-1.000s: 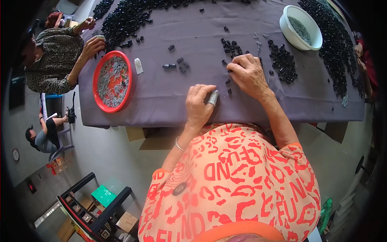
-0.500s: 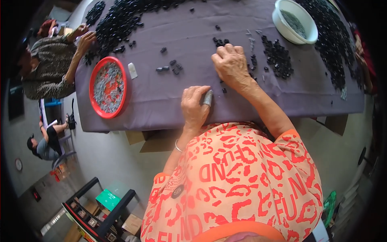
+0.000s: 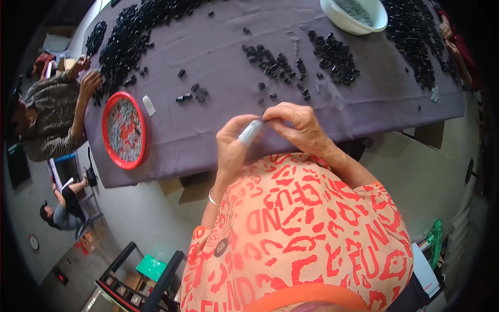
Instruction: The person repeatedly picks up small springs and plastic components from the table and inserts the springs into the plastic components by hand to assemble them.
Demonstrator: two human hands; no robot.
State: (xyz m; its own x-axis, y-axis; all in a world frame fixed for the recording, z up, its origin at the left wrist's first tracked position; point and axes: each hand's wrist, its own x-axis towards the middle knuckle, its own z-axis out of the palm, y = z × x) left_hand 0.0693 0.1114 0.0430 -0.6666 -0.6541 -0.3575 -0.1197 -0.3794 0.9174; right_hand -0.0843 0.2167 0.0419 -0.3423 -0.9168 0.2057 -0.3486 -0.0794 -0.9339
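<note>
Just above the frame's centre, our left hand [image 3: 232, 143] wraps its fingers closed around a small grey cylinder [image 3: 250, 132], whose pale tip pokes out toward the upper right. Our right hand [image 3: 299, 125] meets that tip with thumb and forefinger pinched narrow; whether they hold a tiny piece there, we cannot tell. We judge the cylinder light, stiff and smooth, best gripped around its body as it is. Both hands hover over the near edge of the purple-grey table [image 3: 218, 57], with small black parts [image 3: 275, 65] scattered farther up the frame.
</note>
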